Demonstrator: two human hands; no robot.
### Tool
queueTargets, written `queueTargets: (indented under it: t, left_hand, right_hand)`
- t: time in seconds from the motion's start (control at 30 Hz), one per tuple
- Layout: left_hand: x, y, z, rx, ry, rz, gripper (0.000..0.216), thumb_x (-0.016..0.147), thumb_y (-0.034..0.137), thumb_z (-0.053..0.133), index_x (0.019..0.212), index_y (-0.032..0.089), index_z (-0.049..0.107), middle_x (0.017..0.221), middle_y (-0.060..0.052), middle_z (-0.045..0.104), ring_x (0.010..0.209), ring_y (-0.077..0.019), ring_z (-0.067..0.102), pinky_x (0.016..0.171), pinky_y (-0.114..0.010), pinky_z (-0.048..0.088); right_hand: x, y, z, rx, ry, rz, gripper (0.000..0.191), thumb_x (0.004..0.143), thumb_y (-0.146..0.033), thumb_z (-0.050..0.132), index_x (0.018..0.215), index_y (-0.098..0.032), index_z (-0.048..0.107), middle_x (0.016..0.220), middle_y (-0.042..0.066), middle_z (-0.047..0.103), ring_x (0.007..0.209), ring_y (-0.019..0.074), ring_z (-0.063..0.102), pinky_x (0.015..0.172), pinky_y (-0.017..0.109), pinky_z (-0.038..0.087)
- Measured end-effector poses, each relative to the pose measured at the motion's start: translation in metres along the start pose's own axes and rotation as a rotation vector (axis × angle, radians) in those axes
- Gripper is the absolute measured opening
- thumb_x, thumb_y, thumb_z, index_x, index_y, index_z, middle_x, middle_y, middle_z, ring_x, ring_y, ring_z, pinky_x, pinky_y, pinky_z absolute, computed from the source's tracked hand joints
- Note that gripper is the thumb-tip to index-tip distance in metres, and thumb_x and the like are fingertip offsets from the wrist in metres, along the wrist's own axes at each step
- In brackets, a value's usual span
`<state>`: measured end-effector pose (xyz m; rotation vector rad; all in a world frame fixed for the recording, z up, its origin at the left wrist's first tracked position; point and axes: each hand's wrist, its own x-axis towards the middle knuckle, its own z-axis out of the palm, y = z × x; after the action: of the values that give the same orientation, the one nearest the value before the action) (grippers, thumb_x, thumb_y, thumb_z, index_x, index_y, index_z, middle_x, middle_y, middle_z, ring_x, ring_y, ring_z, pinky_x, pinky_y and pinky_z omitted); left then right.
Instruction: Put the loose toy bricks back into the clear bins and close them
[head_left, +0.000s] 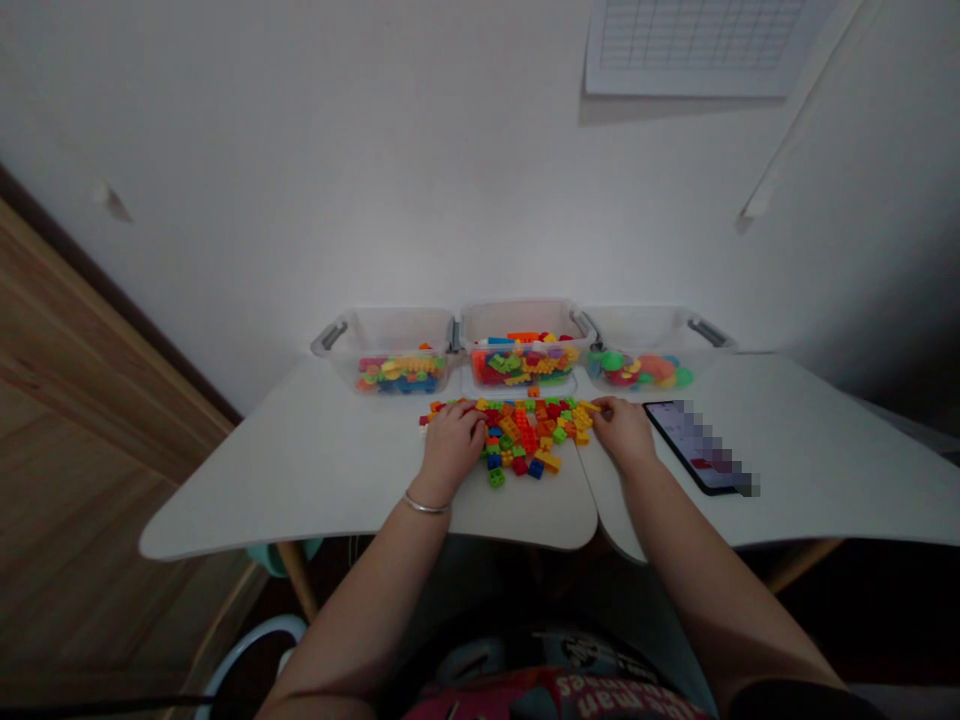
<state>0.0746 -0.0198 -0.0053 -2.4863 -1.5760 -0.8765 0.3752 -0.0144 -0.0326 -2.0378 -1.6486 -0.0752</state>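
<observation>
A loose heap of small toy building bricks (528, 432) in red, orange, yellow, green and blue lies on the white table in front of me. My left hand (453, 440), with a silver bangle at its wrist, rests on the heap's left edge. Its fingers are apart and slightly bent over the bricks, and their tips are partly hidden. At the right edge, the fingers of my right hand (624, 428) are pinched at the end of a yellow brick (592, 406). A single orange brick (533, 392) sits behind the heap.
Along the wall stand three clear plastic bins: a left bin (401, 330) and a middle bin (525, 318) with mixed bricks, and a right bin (645, 325) with rounder coloured pieces. A phone (694, 440) lies right of my right hand. A seam divides the white tabletop (300, 480).
</observation>
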Motion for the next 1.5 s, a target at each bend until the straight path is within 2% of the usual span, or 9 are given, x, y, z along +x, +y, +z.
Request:
queueTargets:
  t: [0.2,0.33,0.53,0.7,0.83,1.03,1.2,1.33,1.5]
  left_hand:
    - [0.0,0.0,0.0,-0.007,-0.009,-0.006,0.025,0.09,0.021,0.05,0.096,0.02,0.074,0.116,-0.008,0.069,0.108,-0.0238,0.061,0.1,-0.042,0.048]
    - [0.0,0.001,-0.001,-0.014,0.002,-0.007,0.024,0.089,0.02,0.05,0.094,0.02,0.074,0.115,-0.008,0.069,0.108,-0.0239,0.061,0.1,-0.042,0.048]
    - [0.0,0.0,-0.001,-0.02,-0.004,-0.007,0.024,0.089,0.021,0.05,0.094,0.021,0.074,0.115,-0.007,0.069,0.107,-0.0235,0.062,0.099,-0.042,0.048]
    - [0.001,0.001,-0.002,-0.014,-0.008,-0.005,0.024,0.089,0.02,0.051,0.095,0.02,0.074,0.115,-0.008,0.07,0.109,-0.0249,0.061,0.101,-0.043,0.048]
    - [0.001,0.001,-0.002,-0.012,-0.01,-0.014,0.024,0.09,0.021,0.05,0.095,0.019,0.074,0.116,-0.008,0.07,0.109,-0.0248,0.061,0.101,-0.044,0.048]
    - [-0.001,-0.001,-0.002,-0.031,-0.009,-0.019,0.023,0.089,0.021,0.051,0.095,0.02,0.073,0.117,-0.007,0.069,0.111,-0.0246,0.061,0.103,-0.044,0.047]
    - [-0.002,-0.003,0.001,-0.045,0.014,-0.067,0.023,0.089,0.022,0.052,0.099,0.018,0.072,0.126,-0.01,0.064,0.114,-0.0263,0.06,0.101,-0.044,0.048]
    - [-0.001,-0.004,0.002,-0.036,0.018,-0.053,0.023,0.089,0.022,0.05,0.098,0.019,0.071,0.122,-0.009,0.067,0.111,-0.0272,0.061,0.099,-0.047,0.048]
    - [0.0,-0.002,0.001,-0.031,0.012,-0.056,0.025,0.088,0.021,0.051,0.105,0.016,0.068,0.118,-0.011,0.069,0.111,-0.0268,0.061,0.1,-0.044,0.048]
  right_hand:
    - [0.0,0.004,0.0,0.161,-0.037,0.001,0.029,0.084,-0.037,0.057,0.097,-0.018,0.075,0.092,0.01,0.075,0.085,0.023,0.066,0.082,0.035,0.046]
    - [0.0,0.006,0.001,0.353,-0.008,0.097,0.028,0.078,-0.039,0.061,0.091,-0.018,0.073,0.081,0.008,0.073,0.076,0.0217,0.066,0.073,0.034,0.047]
    - [0.0,0.0,-0.001,0.601,0.193,0.246,0.039,0.067,-0.057,0.068,0.078,-0.019,0.061,0.069,0.002,0.061,0.059,0.0163,0.052,0.057,0.031,0.041]
    - [-0.005,-0.024,-0.016,0.889,0.483,0.186,0.042,0.072,-0.059,0.065,0.085,-0.021,0.052,0.076,-0.001,0.054,0.063,0.0125,0.048,0.06,0.027,0.043]
    - [0.002,-0.051,-0.036,0.941,0.573,0.072,0.039,0.077,-0.057,0.061,0.089,-0.022,0.048,0.085,0.0,0.054,0.068,0.0121,0.051,0.061,0.026,0.044]
    - [0.061,-0.08,-0.062,0.863,0.579,-0.107,0.037,0.082,-0.052,0.059,0.101,-0.024,0.046,0.09,0.002,0.056,0.073,0.0128,0.055,0.063,0.026,0.045]
    - [0.115,-0.092,-0.058,0.789,0.488,-0.098,0.037,0.081,-0.046,0.061,0.106,-0.022,0.048,0.089,0.001,0.058,0.074,0.0136,0.055,0.068,0.028,0.046]
    - [0.129,-0.101,-0.052,0.596,0.336,-0.037,0.025,0.077,-0.038,0.065,0.089,-0.018,0.056,0.086,0.003,0.062,0.073,0.0159,0.056,0.073,0.031,0.046]
    - [0.124,-0.112,-0.052,0.288,0.165,-0.049,0.015,0.069,-0.028,0.071,0.077,-0.018,0.063,0.081,0.005,0.065,0.075,0.019,0.057,0.076,0.034,0.048]
